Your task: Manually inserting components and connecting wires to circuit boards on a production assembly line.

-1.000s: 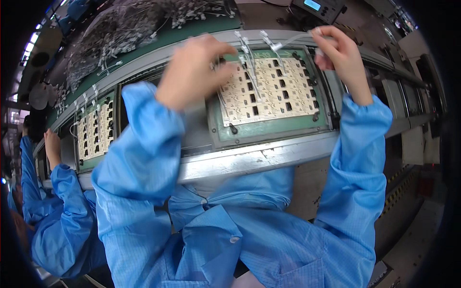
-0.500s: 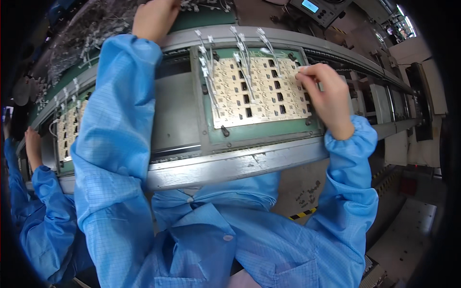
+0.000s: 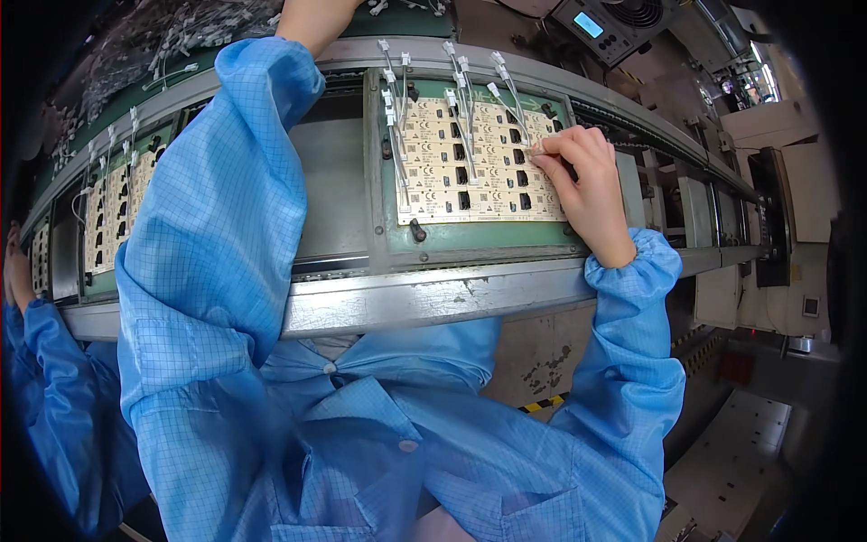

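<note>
A pale circuit-board panel (image 3: 440, 200) with rows of black parts lies on a green carrier (image 3: 492, 238) between the conveyor rails. Several pairs of thin wires with white connectors (image 3: 498, 60) stick up from it, their tips leaning past its far edge. My right hand (image 3: 585, 185) is over the right part of the panel, thumb and index finger pinched together at its surface; whatever is between them is too small to make out. My left hand (image 3: 316, 22) reaches beyond the far rail at the top edge, its fingers out of the picture.
A metal rail (image 3: 433, 303) runs between me and the panel. Another wired panel (image 3: 110, 212) sits to the left, near a co-worker's hand (image 3: 16, 271). Loose white-connector wires (image 3: 203, 32) are heaped at the far left. A device with a lit screen (image 3: 589, 25) stands at the far right.
My right hand has moved left from the panel's right edge onto its surface, still pinched. My left hand stays beyond the far rail, its fingers cut off by the picture's edge. The view has shifted slightly.
</note>
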Demonstrator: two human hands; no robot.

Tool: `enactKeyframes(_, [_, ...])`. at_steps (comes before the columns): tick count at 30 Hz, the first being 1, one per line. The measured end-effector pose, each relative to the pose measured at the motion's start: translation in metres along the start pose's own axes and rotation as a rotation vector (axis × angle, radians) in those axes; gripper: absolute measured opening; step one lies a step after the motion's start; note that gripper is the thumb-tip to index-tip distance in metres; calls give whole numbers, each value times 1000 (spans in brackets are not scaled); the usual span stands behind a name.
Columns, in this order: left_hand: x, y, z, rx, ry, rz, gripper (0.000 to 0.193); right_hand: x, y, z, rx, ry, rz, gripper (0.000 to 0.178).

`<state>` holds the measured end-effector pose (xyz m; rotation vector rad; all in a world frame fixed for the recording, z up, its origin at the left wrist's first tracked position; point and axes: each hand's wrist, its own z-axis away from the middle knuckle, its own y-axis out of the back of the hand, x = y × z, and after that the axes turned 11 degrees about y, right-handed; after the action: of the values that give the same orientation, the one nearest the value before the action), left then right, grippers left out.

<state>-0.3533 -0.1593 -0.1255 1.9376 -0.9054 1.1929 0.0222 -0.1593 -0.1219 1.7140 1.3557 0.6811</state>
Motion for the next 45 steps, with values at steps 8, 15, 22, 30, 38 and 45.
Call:
enactKeyframes(8, [39,1,11,198,-96,-68,19,-7,4,0,-43,-29,18,9])
enactKeyframes(15, [92,15,27,297,-168,334,16,-18,8,-5,-76,86,-8,6])
enactKeyframes(22, [106,-59,117,176,-1154,-277,20,5,36,-24,-59,63,-10,9])
enactKeyframes(30, [81,-86,204,-234,-581,-824,16,38,3,-158,75,212,83,21])
enactKeyframes(38, [86,-89,213,-140,-397,-825,15,59,-127,-260,115,171,137,31])
enactKeyframes(45, [81,-73,206,-110,-305,-681,8,73,-140,-296,137,182,-121,26])
